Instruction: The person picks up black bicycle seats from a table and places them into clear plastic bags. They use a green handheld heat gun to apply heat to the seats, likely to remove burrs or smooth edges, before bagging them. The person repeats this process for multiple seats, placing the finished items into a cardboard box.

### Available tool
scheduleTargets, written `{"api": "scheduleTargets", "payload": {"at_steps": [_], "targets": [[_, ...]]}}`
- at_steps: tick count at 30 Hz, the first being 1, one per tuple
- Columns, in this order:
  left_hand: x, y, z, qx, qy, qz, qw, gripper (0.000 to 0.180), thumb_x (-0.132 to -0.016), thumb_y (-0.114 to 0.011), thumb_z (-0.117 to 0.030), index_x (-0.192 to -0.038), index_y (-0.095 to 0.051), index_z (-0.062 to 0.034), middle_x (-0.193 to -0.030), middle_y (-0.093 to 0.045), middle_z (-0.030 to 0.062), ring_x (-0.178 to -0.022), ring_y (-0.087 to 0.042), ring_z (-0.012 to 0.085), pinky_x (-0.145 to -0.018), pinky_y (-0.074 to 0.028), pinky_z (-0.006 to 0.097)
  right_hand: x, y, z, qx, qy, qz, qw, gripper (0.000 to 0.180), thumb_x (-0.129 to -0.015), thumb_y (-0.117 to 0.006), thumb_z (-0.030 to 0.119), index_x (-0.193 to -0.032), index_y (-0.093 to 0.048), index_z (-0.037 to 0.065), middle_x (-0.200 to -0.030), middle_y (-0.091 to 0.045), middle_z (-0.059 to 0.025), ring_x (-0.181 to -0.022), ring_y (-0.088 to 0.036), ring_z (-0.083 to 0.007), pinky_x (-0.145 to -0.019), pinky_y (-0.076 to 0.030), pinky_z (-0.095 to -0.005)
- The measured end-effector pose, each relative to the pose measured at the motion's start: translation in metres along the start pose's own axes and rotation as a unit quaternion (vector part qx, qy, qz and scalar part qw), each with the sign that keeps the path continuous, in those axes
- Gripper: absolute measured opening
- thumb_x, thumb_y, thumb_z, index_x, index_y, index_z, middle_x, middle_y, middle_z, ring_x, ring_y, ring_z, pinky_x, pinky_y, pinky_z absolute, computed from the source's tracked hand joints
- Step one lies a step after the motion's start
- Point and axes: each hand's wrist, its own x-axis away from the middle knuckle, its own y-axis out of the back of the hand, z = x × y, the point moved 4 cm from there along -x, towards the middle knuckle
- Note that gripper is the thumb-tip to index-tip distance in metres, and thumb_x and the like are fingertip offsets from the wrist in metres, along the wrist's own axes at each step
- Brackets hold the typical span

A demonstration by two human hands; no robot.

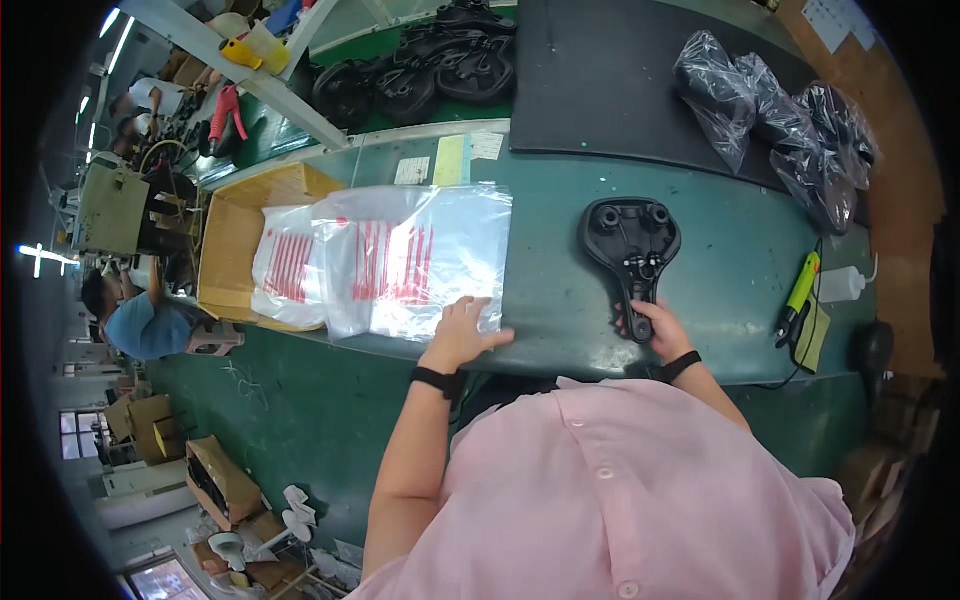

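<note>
A black bicycle saddle (632,232) lies underside up on the green worktop, its narrow nose pointing at me. My right hand (655,328) grips that nose, with the fingers curled round its left side. To the left, a stack of clear plastic bags (470,240) with red printing lies flat, partly over a cardboard box (226,262). My left hand (462,332) rests on the near edge of the bags, palm down, fingers spread and the thumb stretched out to the right. Nothing shows in its grasp.
Several saddles wrapped in clear plastic (780,125) lie on a black mat (610,75) at the back right. More bare black saddles (435,75) are piled at the back left. A yellow-green tool (803,285) and a white squeeze bottle (842,284) sit at the right. A person (150,322) works far left.
</note>
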Motion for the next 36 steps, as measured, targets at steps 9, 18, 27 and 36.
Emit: {"api": "scheduleTargets", "payload": {"at_steps": [9,18,27,36], "targets": [[-0.091,-0.123,-0.010,-0.270,0.204,-0.075,0.938,0.028,-0.088,-0.050,-0.010,-0.111,-0.058,0.0033,-0.103,-0.061,0.0213,-0.101,-0.060,0.0295,-0.078,-0.055,0.042,0.003,-0.007,-0.001,0.035,0.005,0.042,0.999,0.033,-0.087,-0.058,0.011,-0.116,-0.047,0.001,-0.094,-0.063,-0.0153,-0.070,-0.066,-0.0300,-0.056,-0.056,-0.0401],[-0.081,-0.038,0.015,0.077,0.189,-0.082,0.976,0.018,-0.078,-0.066,-0.018,-0.080,-0.065,-0.0008,-0.083,-0.065,0.0222,-0.085,-0.063,0.0390,-0.075,-0.049,0.048,-0.001,0.003,-0.001,0.064,0.023,0.043,0.997,0.021,-0.085,-0.056,0.013,-0.102,-0.052,0.001,-0.086,-0.064,-0.0142,-0.063,-0.065,-0.0289,-0.052,-0.056,-0.0413],[-0.061,-0.026,0.050,0.346,0.146,-0.188,0.907,0.035,-0.094,-0.053,-0.031,-0.088,-0.067,-0.0001,-0.079,-0.066,0.0165,-0.074,-0.062,0.0285,-0.070,-0.046,0.038,0.016,-0.003,0.020,0.068,-0.031,-0.007,0.997,0.027,-0.085,-0.059,0.022,-0.100,-0.057,0.000,-0.082,-0.065,-0.0147,-0.062,-0.064,-0.0274,-0.052,-0.054,-0.0406],[-0.064,0.007,0.022,0.309,0.092,-0.105,0.941,0.024,-0.079,-0.067,-0.021,-0.088,-0.063,0.0005,-0.074,-0.063,0.0197,-0.069,-0.062,0.0340,-0.065,-0.048,0.041,-0.053,-0.199,-0.010,0.046,0.026,0.156,0.986,0.043,-0.079,-0.064,0.001,-0.120,-0.051,0.000,-0.102,-0.064,-0.0112,-0.091,-0.065,-0.0260,-0.080,-0.055,-0.0387]]}}
